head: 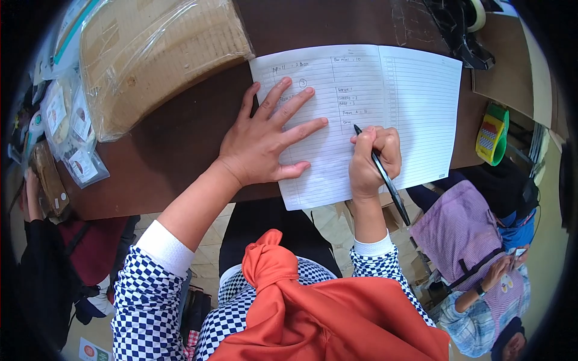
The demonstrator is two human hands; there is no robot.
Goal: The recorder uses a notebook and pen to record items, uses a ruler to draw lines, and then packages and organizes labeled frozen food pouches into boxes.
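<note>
An open lined notebook (pixel 420 122) lies on the brown table (pixel 180 135), its lower edge reaching past the table's near edge. Handwritten notes run down its left-hand page; the right-hand page shows only printed lines. My left hand (pixel 271 131) rests flat on the left page with its fingers spread and holds nothing. In my right hand (pixel 377 155) is a black pen (pixel 390 187), its tip at the last written line near the middle of the spread. The fist covers part of the page beneath it.
A plastic-wrapped cardboard box (pixel 167 54) stands at the upper left, beside clear bags with labels (pixel 72 122). A black tape dispenser (pixel 469 40) sits at the upper right, above a yellow-green tape holder (pixel 492 135). Other people are at both sides.
</note>
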